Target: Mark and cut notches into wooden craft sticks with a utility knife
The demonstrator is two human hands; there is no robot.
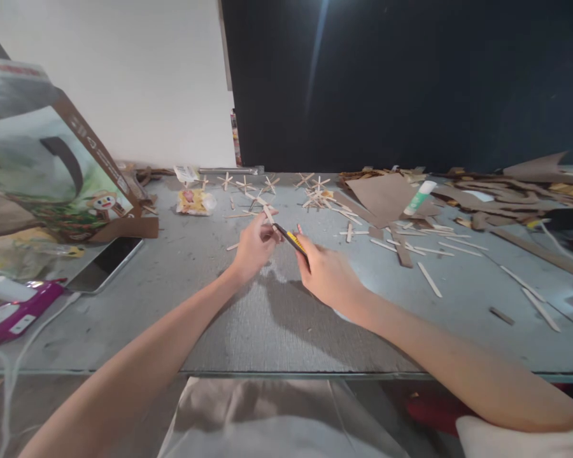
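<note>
My left hand (256, 247) pinches a thin pale wooden stick (268, 214), which points up and away above the table. In my right hand (328, 273) is a utility knife (296, 242) with a black and yellow body. The knife's front end meets the lower part of the stick, close to my left fingertips. Whether the blade is cutting into the wood is too small to tell. Beyond my hands, several small star shapes (245, 185) made of crossed sticks lie on the table, with a heap of more sticks (319, 198) to their right.
A phone (106, 264), a purple device (21, 312) with a white cable and a printed bag (52, 172) are at left. A small yellow packet (194, 201) lies behind. To the right are a glue stick (419, 198), cardboard pieces (379, 194) and loose sticks (430, 280).
</note>
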